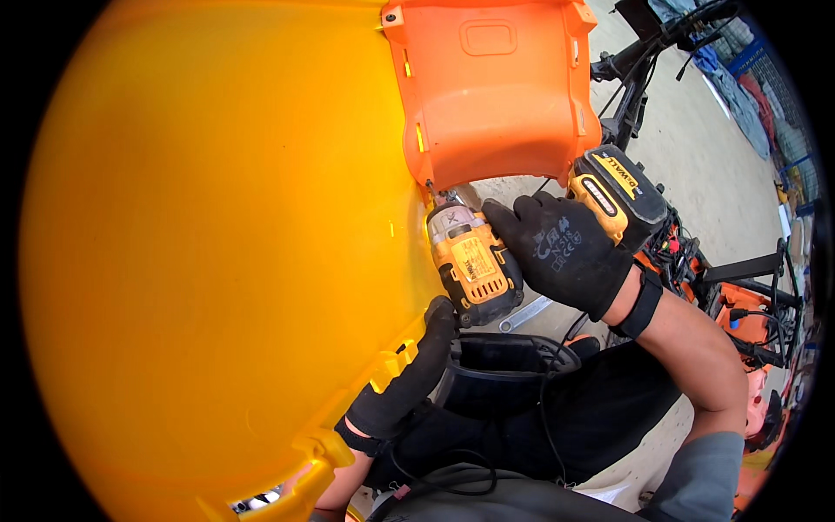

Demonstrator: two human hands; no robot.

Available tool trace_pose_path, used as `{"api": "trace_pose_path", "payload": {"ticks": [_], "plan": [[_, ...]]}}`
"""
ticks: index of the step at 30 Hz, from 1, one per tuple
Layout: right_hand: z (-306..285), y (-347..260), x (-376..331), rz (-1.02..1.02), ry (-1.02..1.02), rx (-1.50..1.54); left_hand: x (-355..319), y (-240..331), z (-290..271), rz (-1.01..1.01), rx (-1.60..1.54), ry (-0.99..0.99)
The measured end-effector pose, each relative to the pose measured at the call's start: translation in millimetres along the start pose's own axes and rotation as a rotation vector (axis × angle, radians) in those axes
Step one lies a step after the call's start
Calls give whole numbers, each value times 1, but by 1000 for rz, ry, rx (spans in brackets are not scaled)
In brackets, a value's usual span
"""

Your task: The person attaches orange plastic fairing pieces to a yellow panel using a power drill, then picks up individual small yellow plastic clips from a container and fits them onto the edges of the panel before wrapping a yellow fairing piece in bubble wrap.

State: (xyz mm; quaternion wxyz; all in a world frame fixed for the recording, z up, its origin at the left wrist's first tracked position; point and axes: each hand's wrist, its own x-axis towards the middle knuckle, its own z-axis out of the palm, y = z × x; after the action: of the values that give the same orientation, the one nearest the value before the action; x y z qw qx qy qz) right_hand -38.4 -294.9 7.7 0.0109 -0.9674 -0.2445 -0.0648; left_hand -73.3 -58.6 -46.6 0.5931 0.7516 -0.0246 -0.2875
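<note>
My right hand (561, 257), in a black glove, is closed around the grip of a yellow-and-black cordless impact driver (474, 265). The driver's nose points at the lower left corner of an orange plastic panel (500, 96), where it meets a large yellow plastic panel (235, 235). The tip of the bit is hard to make out there. Gloved in black too, my left hand (404, 383) grips the yellow panel's right edge, just below the driver's body. The panel's edge tabs cover part of it, and most of its fingers are hidden.
A combination wrench (525, 315) lies on the floor beneath the driver. A black open-topped plastic part (504, 370) is close to my legs, with a thin cable beside it. Black metal framework (626, 87) stands at the upper right; orange parts and wiring (678, 248) lie beyond my right arm.
</note>
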Motion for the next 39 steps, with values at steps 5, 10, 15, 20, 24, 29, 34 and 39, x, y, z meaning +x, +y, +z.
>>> {"api": "trace_pose_path", "payload": {"ticks": [5,10,15,20,24,29,34,39], "plan": [[-1,-2,1,6,-39,-37,-7,15,1,-52,-197,-87],[-2,-3,2,18,-27,-6,-10,16,-1,-130,-247,-61],[-3,-3,4,38,-28,2,-10,12,-1,2,29,8],[-1,-2,3,34,-26,-15,-4,4,-2,92,40,36],[2,-2,2,33,-10,-17,0,-9,-3,90,-44,-55],[0,-3,3,39,-44,-4,3,-25,-4,101,-98,-124],[-3,-5,5,49,-35,16,6,-28,-5,86,-131,-166],[-5,-7,6,57,-40,20,-1,-18,-3,104,18,-66]]}}
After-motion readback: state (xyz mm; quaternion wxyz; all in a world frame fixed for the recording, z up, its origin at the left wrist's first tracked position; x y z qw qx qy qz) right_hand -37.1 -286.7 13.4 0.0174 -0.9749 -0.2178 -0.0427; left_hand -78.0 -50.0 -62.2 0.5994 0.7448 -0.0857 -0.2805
